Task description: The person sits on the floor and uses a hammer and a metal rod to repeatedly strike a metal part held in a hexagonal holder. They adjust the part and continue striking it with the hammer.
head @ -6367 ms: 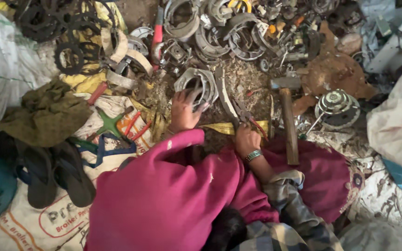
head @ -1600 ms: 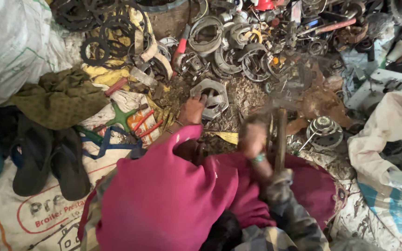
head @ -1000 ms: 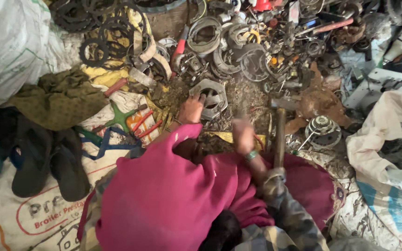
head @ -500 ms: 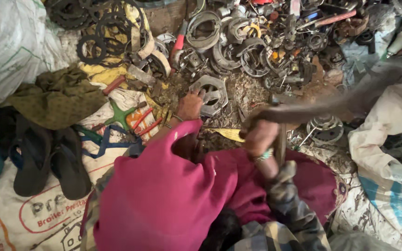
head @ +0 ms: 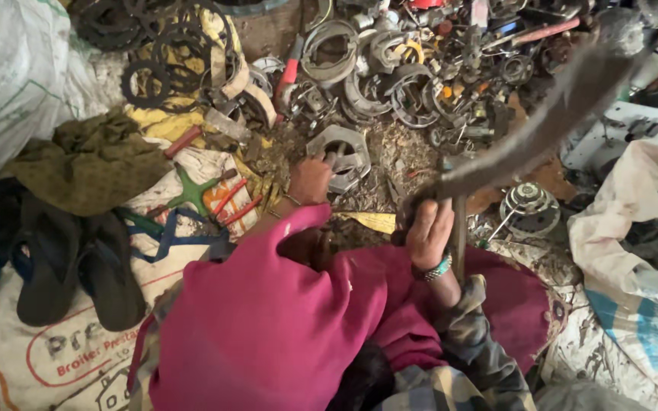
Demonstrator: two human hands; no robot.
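Left hand (head: 310, 179) rests with fingers curled on a grey metal brake-shoe piece (head: 342, 152) lying on the dirt floor just ahead of it; whether the fingers fully clamp it cannot be told. Right hand (head: 429, 230) is fisted around a hammer handle (head: 459, 236), which stands upright beside the wrist. A blurred dark streak (head: 550, 125) runs up and right from this hand. A beaded bracelet (head: 437, 269) circles the right wrist. Beyond both hands lies a heap of scrap rings and brake parts (head: 390, 68). Left of the left hand: black sandals (head: 78, 266) on a printed sack (head: 32, 358).
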